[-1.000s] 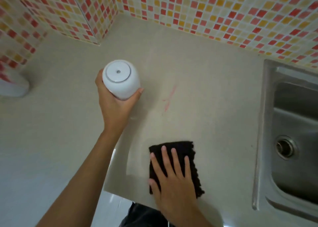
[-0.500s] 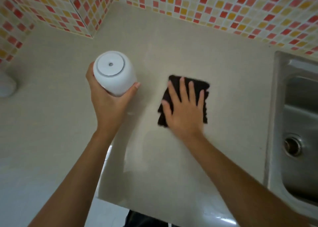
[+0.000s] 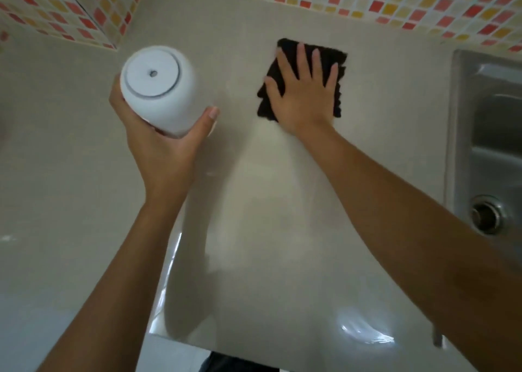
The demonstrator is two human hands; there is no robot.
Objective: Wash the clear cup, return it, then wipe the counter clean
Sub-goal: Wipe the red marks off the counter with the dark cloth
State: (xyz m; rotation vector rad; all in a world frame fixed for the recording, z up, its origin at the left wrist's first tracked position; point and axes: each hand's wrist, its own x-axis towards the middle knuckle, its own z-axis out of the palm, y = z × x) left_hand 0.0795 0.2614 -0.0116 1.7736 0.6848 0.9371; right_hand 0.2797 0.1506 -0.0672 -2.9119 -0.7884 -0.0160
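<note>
**No legible text in view**

No words, brands, numbers or signs can be read anywhere. The white container [image 3: 158, 89] gripped in the left hand [image 3: 166, 151] shows only a plain round base with a small central dot, no print. The dark cloth [image 3: 337, 61] under the right hand [image 3: 302, 95] carries no visible label.

Beige counter [image 3: 282, 202] bears a black cloth [image 3: 340, 61].

Count of things on and over the surface [image 3: 282, 230]

Two hands: the left hand [image 3: 161, 145] and the right hand [image 3: 302, 97]. One white pot [image 3: 158, 89], one black cloth [image 3: 340, 61], one steel sink [image 3: 488, 117] with one drain [image 3: 486, 214], two tiled walls.
</note>
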